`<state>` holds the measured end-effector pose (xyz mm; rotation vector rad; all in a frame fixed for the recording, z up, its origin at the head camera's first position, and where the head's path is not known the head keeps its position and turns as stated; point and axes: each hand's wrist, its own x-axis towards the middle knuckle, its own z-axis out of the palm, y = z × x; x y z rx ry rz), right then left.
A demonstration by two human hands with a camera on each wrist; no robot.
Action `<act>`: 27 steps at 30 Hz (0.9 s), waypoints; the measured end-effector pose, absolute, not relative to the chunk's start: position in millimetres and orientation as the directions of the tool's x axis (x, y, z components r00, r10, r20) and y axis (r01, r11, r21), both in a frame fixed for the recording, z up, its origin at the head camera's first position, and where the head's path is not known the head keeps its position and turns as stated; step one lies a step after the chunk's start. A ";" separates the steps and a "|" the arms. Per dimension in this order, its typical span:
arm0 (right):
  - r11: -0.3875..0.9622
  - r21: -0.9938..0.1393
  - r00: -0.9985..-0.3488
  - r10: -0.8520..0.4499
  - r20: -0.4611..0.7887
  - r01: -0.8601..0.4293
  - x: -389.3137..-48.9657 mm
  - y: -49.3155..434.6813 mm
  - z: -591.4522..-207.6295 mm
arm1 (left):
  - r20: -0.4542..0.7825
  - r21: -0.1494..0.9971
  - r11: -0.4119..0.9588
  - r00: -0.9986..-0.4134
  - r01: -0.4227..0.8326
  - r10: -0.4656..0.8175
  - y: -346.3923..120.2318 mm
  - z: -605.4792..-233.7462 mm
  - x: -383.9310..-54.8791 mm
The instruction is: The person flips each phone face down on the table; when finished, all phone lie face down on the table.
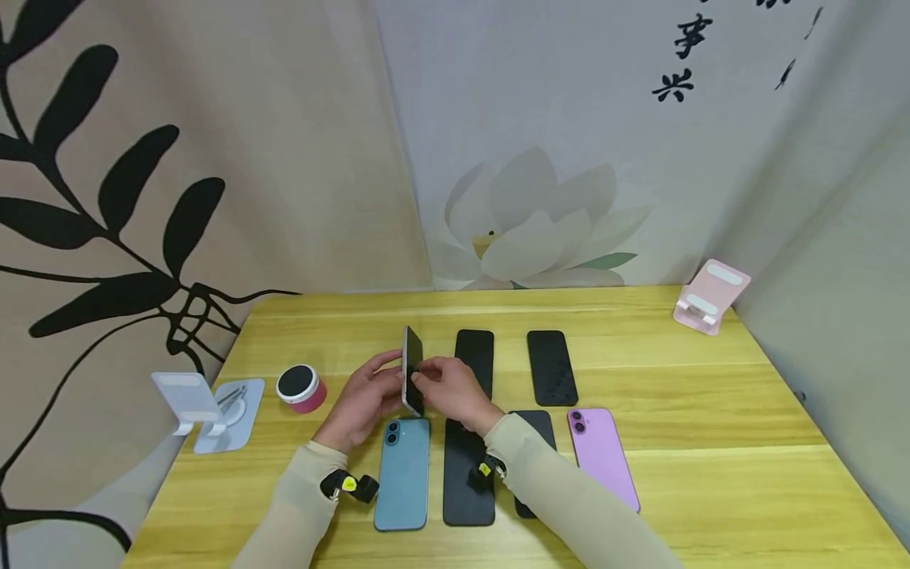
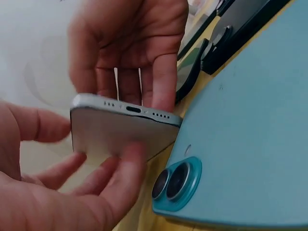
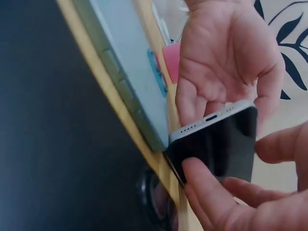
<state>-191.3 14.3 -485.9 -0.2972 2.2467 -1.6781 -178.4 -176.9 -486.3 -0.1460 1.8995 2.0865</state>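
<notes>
Both hands hold a phone (image 1: 414, 352) on edge above the table. Its pale back (image 2: 103, 132) faces the left hand (image 1: 362, 399), whose fingers lie against it while the thumb is at its edge. On the dark screen side (image 3: 228, 139), the right hand (image 1: 458, 391) pinches the phone with fingers on the glass and thumb at the edge. The end with the charging port points toward the wrist cameras. Just below the hands lies a blue phone (image 1: 401, 486), face down with two lenses showing. A black phone (image 1: 465, 482) lies partly under the right wrist.
Farther back are two black phones (image 1: 475, 352) (image 1: 552, 367). Right of the hands lie a dark phone (image 1: 536, 424), partly covered by the sleeve, and a purple phone (image 1: 604, 458). A pink jar (image 1: 307, 401), a white stand (image 1: 188, 395) and a pink stand (image 1: 714, 288) stand on the table.
</notes>
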 end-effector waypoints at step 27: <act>0.053 -0.985 -0.924 -0.341 -0.175 0.167 -196.9 20.0 -468.0 | -0.325 0.944 -0.031 -0.942 -0.329 0.082 -170.9 -485.6 -181.4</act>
